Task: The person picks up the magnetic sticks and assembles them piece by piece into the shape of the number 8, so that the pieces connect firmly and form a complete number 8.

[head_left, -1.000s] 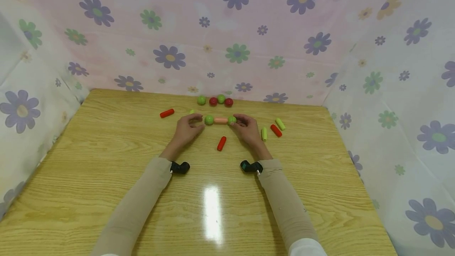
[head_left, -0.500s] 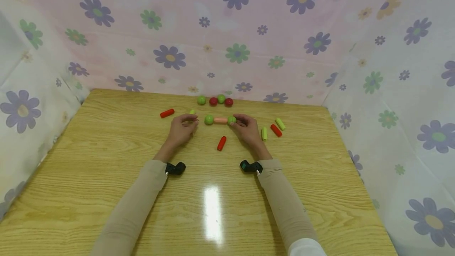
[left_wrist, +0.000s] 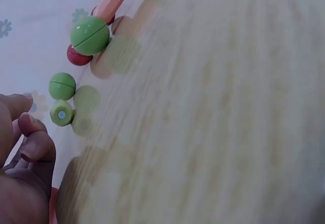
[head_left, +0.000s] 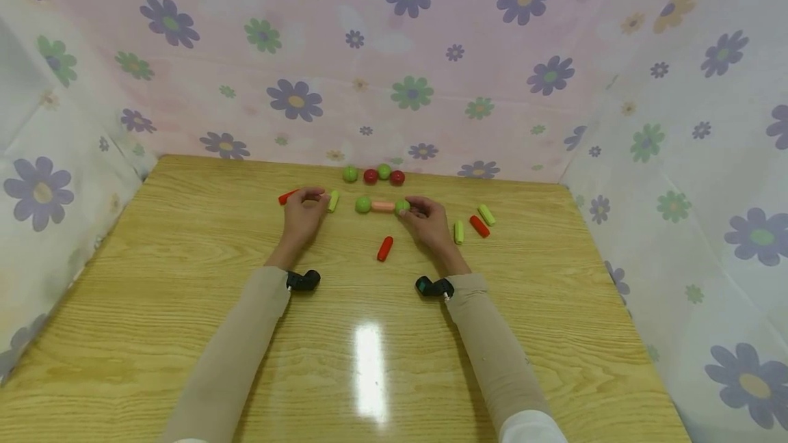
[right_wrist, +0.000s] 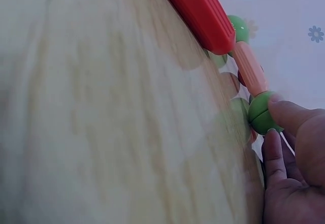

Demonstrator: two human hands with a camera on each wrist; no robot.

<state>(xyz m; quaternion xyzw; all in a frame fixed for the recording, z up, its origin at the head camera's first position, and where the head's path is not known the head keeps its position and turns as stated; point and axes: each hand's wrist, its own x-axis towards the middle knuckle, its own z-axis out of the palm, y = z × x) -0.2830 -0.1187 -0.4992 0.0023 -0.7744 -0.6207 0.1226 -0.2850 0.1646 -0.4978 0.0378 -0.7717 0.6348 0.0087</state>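
My right hand [head_left: 429,221] pinches a green ball [right_wrist: 261,113] between thumb and fingers. That ball sits at the right end of a peach rod [head_left: 383,206], and a second green ball [head_left: 363,204] is joined at the other end. Well to the left, my left hand [head_left: 301,217] has its fingers loosely bent around nothing. It lies between a red rod [head_left: 286,197], partly hidden behind its fingers, and a light green rod [head_left: 333,202]. In the left wrist view, a gap shows between the fingertips and the end of the light green rod [left_wrist: 61,113].
Near the back wall, green balls [head_left: 350,173] and dark red balls [head_left: 371,176] stand in a row. One red rod [head_left: 384,249] lies in front of the joined piece. Right of my right hand are two light green rods [head_left: 458,232] and another red rod [head_left: 479,226].
My left hand has moved left, away from the joined piece, uncovering the light green rod and partly covering the left red rod. My right hand stays on its ball.
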